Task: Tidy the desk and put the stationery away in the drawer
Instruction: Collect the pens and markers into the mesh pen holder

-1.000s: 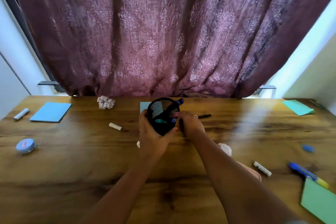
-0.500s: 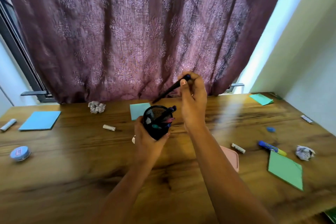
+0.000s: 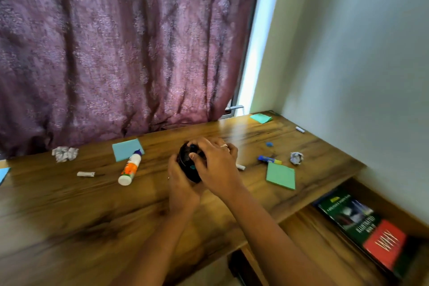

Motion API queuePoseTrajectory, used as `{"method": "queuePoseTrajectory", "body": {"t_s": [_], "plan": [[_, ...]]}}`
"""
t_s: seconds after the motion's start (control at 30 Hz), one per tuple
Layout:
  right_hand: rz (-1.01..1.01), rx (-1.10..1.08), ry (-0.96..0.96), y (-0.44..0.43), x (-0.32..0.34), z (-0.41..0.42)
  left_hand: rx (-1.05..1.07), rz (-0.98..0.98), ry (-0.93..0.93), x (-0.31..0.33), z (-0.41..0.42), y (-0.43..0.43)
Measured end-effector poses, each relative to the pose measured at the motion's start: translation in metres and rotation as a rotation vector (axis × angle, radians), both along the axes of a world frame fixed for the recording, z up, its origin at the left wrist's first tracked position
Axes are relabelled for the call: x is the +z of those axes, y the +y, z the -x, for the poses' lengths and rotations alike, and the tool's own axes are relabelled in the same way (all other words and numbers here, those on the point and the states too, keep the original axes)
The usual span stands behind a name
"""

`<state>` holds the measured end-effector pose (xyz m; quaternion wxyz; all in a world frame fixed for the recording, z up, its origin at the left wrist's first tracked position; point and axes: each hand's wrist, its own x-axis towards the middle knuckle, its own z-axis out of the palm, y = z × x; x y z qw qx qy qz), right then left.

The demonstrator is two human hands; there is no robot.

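Both hands clasp the cup [image 3: 185,161] over the desk [image 3: 69,216].
Left hand [image 3: 182,189] curls round its side from below; right hand [image 3: 217,167] curls over its mouth, pens [image 3: 192,167] barely showing.

Daylight enters through a blown-out white strip of window [image 3: 257,49] at the right edge of the curtain [image 3: 116,53], which stays dim and muted. It lays a pale sheen across the far right corner of the desk [image 3: 69,204]. The wall [image 3: 359,65] is softly, evenly lit. Motion blur smears the desk's near edge, the books [image 3: 362,223] below, and slightly the left hand [image 3: 183,183] and right hand [image 3: 216,165] on the pen holder [image 3: 185,158]. Wide-angle distortion slants the window frame.
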<state>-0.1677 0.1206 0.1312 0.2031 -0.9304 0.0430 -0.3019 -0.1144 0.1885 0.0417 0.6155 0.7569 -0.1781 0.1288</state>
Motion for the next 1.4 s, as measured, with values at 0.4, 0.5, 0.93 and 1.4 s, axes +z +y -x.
{"method": "queuePoseTrajectory", "body": {"t_s": [0.4,0.5,0.93,1.4], "plan": [[0.0,-0.279,0.152,-0.071,-0.003,0.275,-0.279,0.1,0.046,0.011,0.249,-0.079],[-0.098,-0.295,0.111,-0.085,0.004,0.331,-0.323,0.064,0.025,0.018,0.295,-0.095],[-0.496,-0.424,-0.079,-0.168,0.002,0.416,-0.242,-0.008,0.054,0.003,0.341,-0.18],[-0.51,-0.194,0.163,-0.348,-0.012,0.323,-0.057,-0.01,0.159,-0.026,0.227,-0.334]]}}
